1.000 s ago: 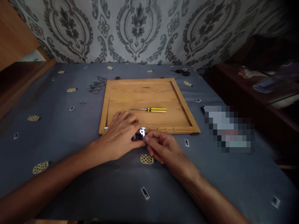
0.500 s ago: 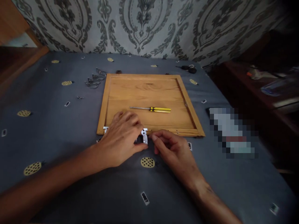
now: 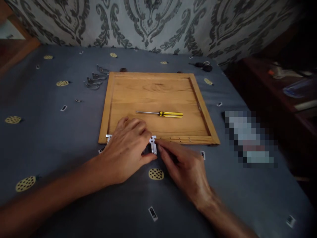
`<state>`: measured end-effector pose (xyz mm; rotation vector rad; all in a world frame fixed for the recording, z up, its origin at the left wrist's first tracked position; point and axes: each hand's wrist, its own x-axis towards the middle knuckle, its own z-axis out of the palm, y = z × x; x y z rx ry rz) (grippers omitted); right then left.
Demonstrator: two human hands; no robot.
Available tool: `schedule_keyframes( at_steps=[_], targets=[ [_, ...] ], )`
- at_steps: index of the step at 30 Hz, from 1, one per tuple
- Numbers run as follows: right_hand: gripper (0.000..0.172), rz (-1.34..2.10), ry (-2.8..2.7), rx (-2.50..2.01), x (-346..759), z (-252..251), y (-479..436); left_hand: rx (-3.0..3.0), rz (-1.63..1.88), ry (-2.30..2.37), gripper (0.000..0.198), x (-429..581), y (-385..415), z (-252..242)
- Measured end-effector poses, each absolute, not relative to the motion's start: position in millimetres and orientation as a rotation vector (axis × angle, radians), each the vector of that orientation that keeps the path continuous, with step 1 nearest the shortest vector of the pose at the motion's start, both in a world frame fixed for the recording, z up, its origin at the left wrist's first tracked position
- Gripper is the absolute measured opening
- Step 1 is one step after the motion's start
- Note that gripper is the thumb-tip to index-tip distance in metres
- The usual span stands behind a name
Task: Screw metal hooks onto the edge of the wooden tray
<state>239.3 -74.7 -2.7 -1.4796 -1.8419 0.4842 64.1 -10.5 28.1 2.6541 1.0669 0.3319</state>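
Note:
My left hand (image 3: 126,148) is closed on a shiny metal hook (image 3: 153,145), keeping it against the near rail of a framed wooden board (image 3: 156,89). At the rail's left end another metal piece (image 3: 108,137) shows, partly covered by this hand. My right hand (image 3: 184,165) is at the hook's right side, thumb and index finger pinched together. Whatever they may hold is too small or hidden to make out. A yellow and black screwdriver (image 3: 170,114) lies across the board, its tip to the left. Small dark holes run along the near rail right of the hook.
Several metal hooks (image 3: 95,78) lie left of the board, with small metal bits (image 3: 79,100) nearer. Black-handled scissors (image 3: 204,66) rest beyond its far right corner. A blurred-out flat object (image 3: 250,138) is at the right on the blue patterned cloth (image 3: 74,205).
My right fingertips have moved in against the hook's right side, the index finger now straighter. My left hand stays on the hook. The camera view has shifted slightly.

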Motion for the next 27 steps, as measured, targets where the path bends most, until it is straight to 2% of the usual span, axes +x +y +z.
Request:
schedule_keyframes(
  at_steps=[13, 27],
  targets=[
    [0.031, 0.434, -1.939, -1.53, 241.8, -3.6, -78.8, 2.627, 0.306, 1.071, 0.028, 64.7, -10.4, 29.4],
    [0.036, 0.183, -2.206, -1.546, 243.7, -5.7, -79.9, 2.643, 0.288, 1.066, 0.029, 64.6, -9.8, 29.5]
  ],
)
